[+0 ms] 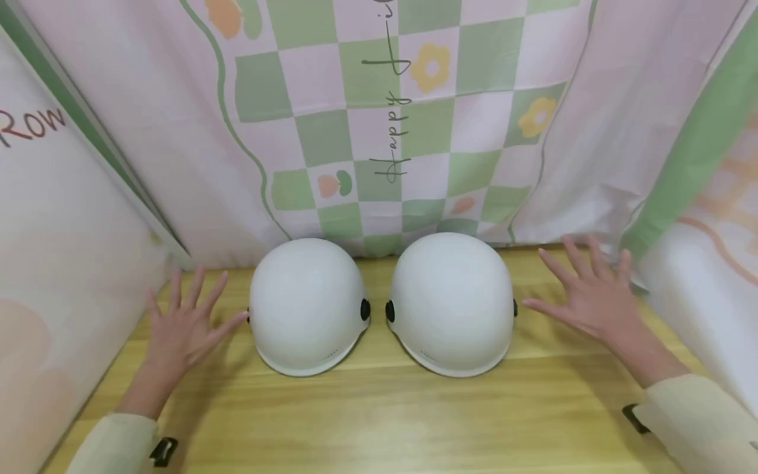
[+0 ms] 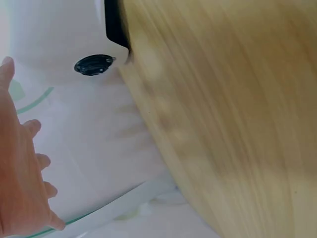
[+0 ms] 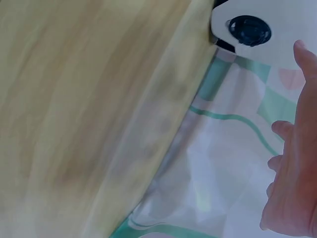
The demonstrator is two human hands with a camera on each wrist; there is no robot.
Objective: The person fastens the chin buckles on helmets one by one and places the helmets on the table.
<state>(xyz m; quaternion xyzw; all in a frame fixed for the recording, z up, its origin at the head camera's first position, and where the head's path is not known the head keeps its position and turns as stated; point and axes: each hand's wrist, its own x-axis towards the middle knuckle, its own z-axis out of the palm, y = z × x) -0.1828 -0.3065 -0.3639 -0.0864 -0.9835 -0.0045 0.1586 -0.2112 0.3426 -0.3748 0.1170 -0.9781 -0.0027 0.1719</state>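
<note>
Two white helmets stand side by side on the wooden table, a narrow gap between them. My left hand is spread wide beside the left helmet, its thumb tip close to that helmet's outer side. Beyond the right helmet, my right hand also has its fingers fanned out, thumb pointing toward the shell. Neither hand holds anything. Each wrist view shows a round black side disc, one on the left helmet and one on the right helmet.
The wood-grain table runs forward to a hanging curtain with green checks and flowers, right behind the helmets. Printed cloth bounds the left side, and more cloth hangs along the right. Black wrist straps show at both sleeves.
</note>
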